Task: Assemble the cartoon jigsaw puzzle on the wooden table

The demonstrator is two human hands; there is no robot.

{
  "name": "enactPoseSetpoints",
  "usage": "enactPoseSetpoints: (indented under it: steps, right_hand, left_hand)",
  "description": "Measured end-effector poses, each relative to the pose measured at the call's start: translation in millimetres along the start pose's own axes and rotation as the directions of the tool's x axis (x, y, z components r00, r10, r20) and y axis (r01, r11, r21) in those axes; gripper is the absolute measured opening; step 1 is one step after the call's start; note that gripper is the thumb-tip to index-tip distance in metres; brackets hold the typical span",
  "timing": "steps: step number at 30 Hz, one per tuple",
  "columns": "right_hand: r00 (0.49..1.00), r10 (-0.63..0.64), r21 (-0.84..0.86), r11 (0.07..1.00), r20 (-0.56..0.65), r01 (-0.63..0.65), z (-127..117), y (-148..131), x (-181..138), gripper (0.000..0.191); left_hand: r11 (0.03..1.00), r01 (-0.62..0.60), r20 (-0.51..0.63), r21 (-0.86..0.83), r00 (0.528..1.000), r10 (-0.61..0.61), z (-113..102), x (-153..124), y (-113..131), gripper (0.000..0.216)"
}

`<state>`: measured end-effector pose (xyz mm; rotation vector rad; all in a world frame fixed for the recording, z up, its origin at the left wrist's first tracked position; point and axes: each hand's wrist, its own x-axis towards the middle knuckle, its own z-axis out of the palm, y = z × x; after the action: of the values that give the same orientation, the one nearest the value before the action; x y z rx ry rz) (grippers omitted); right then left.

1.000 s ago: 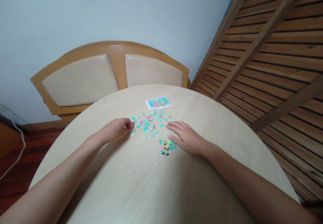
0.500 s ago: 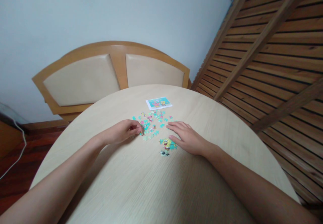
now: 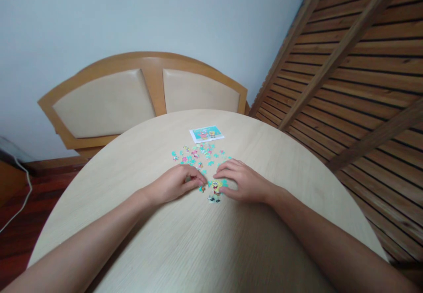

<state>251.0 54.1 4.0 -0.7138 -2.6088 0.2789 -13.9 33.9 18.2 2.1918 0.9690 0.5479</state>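
Note:
My left hand (image 3: 182, 182) is closed in a pinch on a small puzzle piece (image 3: 202, 189), teal with some orange-brown, just left of a partly joined jigsaw section (image 3: 216, 187). That section shows a yellow cartoon sponge figure with teal around it. My right hand (image 3: 243, 182) rests at its right side, fingers apart and curved, the thumb touching or nearly touching its edge; part of the section is hidden under the hand. Beyond both hands lies a scatter of loose puzzle pieces (image 3: 194, 154), teal, pink and pale.
Behind the loose pieces lies a printed picture sheet (image 3: 207, 134) with a pink and a yellow figure. Everything lies on a round pale wooden table (image 3: 185, 249). A padded chair back (image 3: 153, 86) stands past the far edge, and slatted wood (image 3: 346, 77) leans at the right.
My left hand has moved right and nearer from the loose pieces to the joined section, bringing a puzzle piece along. My right hand has shifted only slightly, its fingers now more curved.

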Motion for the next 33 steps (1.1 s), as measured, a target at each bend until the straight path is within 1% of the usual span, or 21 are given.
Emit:
enactPoseSetpoints:
  steps: [2,6,11,14,24,30,33]
  right_hand:
    - [0.998,-0.047,0.043,0.998,0.038,0.046,0,-2,0,0.027]
    - [0.996,-0.057,0.07,0.996,0.074,0.052,2,-5,0,0.027]
    - [0.995,-0.062,0.082,0.995,0.078,0.056,1,-9,0,0.026]
    - [0.995,-0.06,0.088,0.995,0.08,0.053,1,-10,1,0.026]
    - [0.995,-0.062,0.073,0.996,0.082,0.056,3,-9,0,0.023]
    - [0.995,-0.067,0.08,0.995,0.078,0.061,4,-7,0,0.024]
    - [0.995,-0.066,0.08,0.995,0.078,0.06,3,-7,0,0.023]
  left_hand:
    - [1.0,-0.018,-0.009,0.014,1.0,0.018,4,1,-2,0.024]
    - [0.999,-0.037,-0.025,0.029,0.999,0.038,12,2,-4,0.023]
    - [0.999,-0.02,-0.05,0.043,0.999,0.022,20,3,-2,0.019]
    - [0.998,-0.009,-0.045,0.061,0.999,0.012,22,3,1,0.02]
    - [1.0,-0.013,-0.042,0.019,0.999,0.013,24,2,3,0.02]
    - [0.993,-0.031,-0.036,0.116,0.999,0.035,24,2,5,0.019]
    - [0.979,-0.057,-0.035,0.195,0.997,0.065,24,2,7,0.019]
